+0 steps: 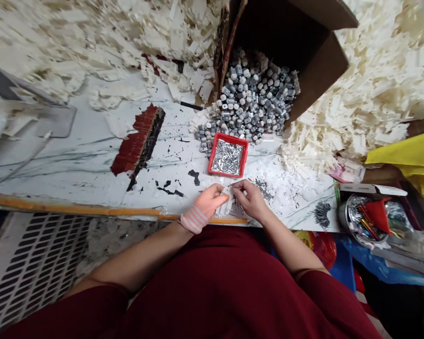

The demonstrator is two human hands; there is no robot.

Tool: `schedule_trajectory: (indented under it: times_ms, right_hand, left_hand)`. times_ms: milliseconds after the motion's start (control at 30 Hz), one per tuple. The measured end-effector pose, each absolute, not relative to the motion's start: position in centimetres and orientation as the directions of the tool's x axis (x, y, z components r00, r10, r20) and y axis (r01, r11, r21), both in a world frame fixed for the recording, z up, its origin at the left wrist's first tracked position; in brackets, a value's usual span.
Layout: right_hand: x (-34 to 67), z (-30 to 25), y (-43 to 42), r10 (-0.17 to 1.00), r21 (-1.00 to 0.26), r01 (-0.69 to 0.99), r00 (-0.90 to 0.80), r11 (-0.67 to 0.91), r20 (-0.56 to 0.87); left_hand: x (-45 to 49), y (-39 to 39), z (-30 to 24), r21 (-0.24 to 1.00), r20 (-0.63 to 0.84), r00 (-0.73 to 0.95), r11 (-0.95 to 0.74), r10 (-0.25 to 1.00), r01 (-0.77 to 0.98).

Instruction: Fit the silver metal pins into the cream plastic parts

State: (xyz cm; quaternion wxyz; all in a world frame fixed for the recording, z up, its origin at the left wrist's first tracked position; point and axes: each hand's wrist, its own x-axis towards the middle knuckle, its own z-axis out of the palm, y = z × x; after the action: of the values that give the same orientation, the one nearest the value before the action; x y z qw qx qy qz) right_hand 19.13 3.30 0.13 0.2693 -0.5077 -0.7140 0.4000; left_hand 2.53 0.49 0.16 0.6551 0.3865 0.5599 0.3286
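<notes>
Your hands together at the front edge of the bench, on a small white plastic strip (pixel 226 199)

Left to right: a red-bristled brush head (pixel 137 139) lies well left of your left hand (pixel 212 200), which wears a pink glove with a striped cuff. It meets your right hand (pixel 249 200) at the strip (whether they're clamped on it is too small to tell). It looks light, stiff and perhaps brittle, so take it by its ends. A red tray (pixel 228 157) of metal pins sits just above, with grey metal parts (pixel 249 94) spilling from a cardboard box (pixel 304 42) beyond. A steel bowl (pixel 353 221) stands at far right. An orange edge strip (pixel 74 210) runs just below your hands, so room is tight there.
</notes>
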Motion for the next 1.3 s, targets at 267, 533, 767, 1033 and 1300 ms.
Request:
schedule_trajectory:
  times_ms: [267,533,767,1033,1300]
  right_hand:
    - [18.8,0.6,2.6,0.909,-0.713,0.654,-0.414,0.254,-0.056]
    - [18.2,0.3,1.4,0.904,-0.753,0.641,-0.396,0.148,-0.159]
    - [17.5,-0.7,1.2,0.92,-0.753,0.646,-0.358,0.122,-0.158]
    - [21.1,-1.3,4.0,0.883,-0.91,0.371,-0.346,-0.183,-0.318]
    - [26.4,-0.5,10.3,0.959,-0.575,0.801,-0.267,0.165,-0.098]
  left_hand:
    - [1.8,-0.1,-0.2,0.874,-0.478,0.187,0.487,0.858,0.001]
    - [1.0,-1.1,-0.8,0.839,-0.516,0.236,0.542,0.823,-0.055]
    - [1.2,-1.0,-0.6,0.878,-0.479,0.127,0.474,0.868,0.073]
    - [0.8,-1.0,-2.3,0.843,-0.522,0.235,0.538,0.82,-0.002]
    - [-0.2,-0.3,-3.4,0.839,-0.516,0.183,0.537,0.837,-0.087]
